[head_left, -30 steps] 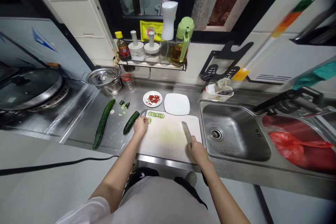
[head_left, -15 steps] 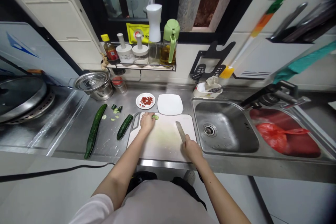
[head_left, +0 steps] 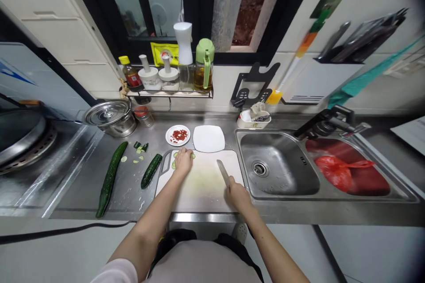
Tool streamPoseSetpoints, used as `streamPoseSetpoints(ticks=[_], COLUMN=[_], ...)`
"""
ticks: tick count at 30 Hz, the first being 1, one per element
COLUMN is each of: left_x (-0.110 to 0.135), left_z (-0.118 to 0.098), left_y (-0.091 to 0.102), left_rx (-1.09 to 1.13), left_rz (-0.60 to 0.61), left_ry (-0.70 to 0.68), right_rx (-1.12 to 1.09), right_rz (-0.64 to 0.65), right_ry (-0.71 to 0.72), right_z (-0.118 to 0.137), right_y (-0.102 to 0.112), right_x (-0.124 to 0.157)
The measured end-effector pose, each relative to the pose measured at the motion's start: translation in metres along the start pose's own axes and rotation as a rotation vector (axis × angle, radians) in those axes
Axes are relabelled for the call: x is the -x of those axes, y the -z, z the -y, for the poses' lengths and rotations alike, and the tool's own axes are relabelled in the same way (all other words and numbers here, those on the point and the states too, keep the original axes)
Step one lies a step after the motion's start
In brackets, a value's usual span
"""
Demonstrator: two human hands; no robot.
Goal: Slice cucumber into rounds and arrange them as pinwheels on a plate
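My left hand (head_left: 183, 161) is on the upper left of the white cutting board (head_left: 202, 190), its fingers bent and closed on cucumber slices (head_left: 193, 155). More pale green slices (head_left: 173, 165) show at its left side; what lies under the fingers is hidden. My right hand (head_left: 237, 192) grips the handle of a kitchen knife (head_left: 222, 171), whose blade points up and left over the right part of the board. A cut cucumber (head_left: 151, 171) lies just left of the board. Farther left is a long whole cucumber (head_left: 112, 180), with cucumber scraps (head_left: 141, 146) between them.
Behind the board stand a small plate of chopped red pieces (head_left: 178, 135) and a bare white plate (head_left: 209, 138). A steel sink (head_left: 279, 163) is on the right, with a red bag (head_left: 334, 174) in its second basin. A lidded pot (head_left: 114, 119) and seasoning rack (head_left: 171, 93) stand behind.
The view has shifted, so everything appears lower and farther left. My left hand has moved a little on the board, uncovering slices at its left. The knife stays in my right hand.
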State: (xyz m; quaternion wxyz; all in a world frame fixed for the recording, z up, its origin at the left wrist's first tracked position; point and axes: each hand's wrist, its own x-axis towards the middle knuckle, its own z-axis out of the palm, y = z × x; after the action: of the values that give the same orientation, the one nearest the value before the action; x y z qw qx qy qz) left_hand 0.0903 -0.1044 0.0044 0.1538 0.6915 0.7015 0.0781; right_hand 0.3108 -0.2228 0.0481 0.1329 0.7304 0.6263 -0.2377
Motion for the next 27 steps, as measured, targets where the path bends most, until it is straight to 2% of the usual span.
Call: streamPoseSetpoints(ticks=[4, 8, 12, 16, 22, 27], left_x=[0.004, 0.011, 0.020, 0.030, 0.045, 0.055], left_z=[-0.002, 0.002, 0.008, 0.010, 0.009, 0.016], left_y=[0.003, 0.006, 0.001, -0.005, -0.008, -0.010], left_rx=[0.100, 0.346, 0.511, 0.517, 0.437, 0.388], left_rz=[0.009, 0.082, 0.154, 0.199, 0.182, 0.159], left_ry=[0.054, 0.182, 0.185, 0.185, 0.175, 0.171], right_rx=[0.001, 0.016, 0.019, 0.032, 0.070, 0.089], right_rz=[-0.003, 0.009, -0.002, -0.003, -0.007, 0.015], right_ry=[0.006, 0.008, 0.023, 0.050, 0.099, 0.226], right_z=[0.000, 0.000, 0.000, -0.001, -0.002, 0.008], right_y=[0.000, 0.001, 0.001, 0.004, 0.011, 0.005], right_x=[0.000, 0.001, 0.002, 0.003, 0.008, 0.020])
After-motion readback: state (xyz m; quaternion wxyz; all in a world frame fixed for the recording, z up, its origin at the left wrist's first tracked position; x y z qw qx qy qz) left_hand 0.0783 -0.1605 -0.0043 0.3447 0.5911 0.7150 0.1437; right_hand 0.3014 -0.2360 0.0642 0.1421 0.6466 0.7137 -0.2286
